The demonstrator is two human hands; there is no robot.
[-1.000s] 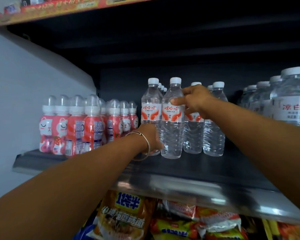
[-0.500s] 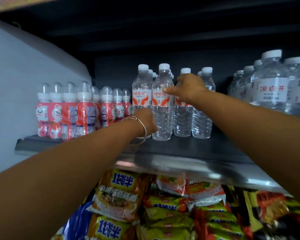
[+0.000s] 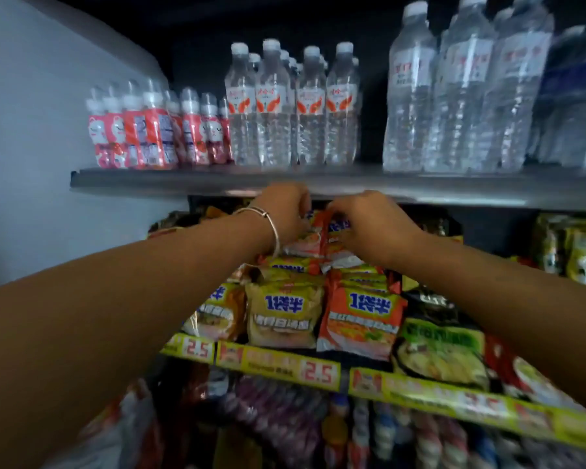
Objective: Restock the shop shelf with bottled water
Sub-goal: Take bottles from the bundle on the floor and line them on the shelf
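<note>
Far left on the smooth grey metal shelf: squat pink drink bottles with domed clear caps. Next along, slim ribbed water bottles, clear plastic, orange-and-white labels, white caps, upright in tight rows. Below the shelf edge, the left hand, thin metal bangle at the wrist, curls its fingers onto a crinkly orange noodle packet. The right hand pinches the same packet from the other side. Glossy yellow and orange packets are stacked beneath. Far right, taller clear bottles.
</note>
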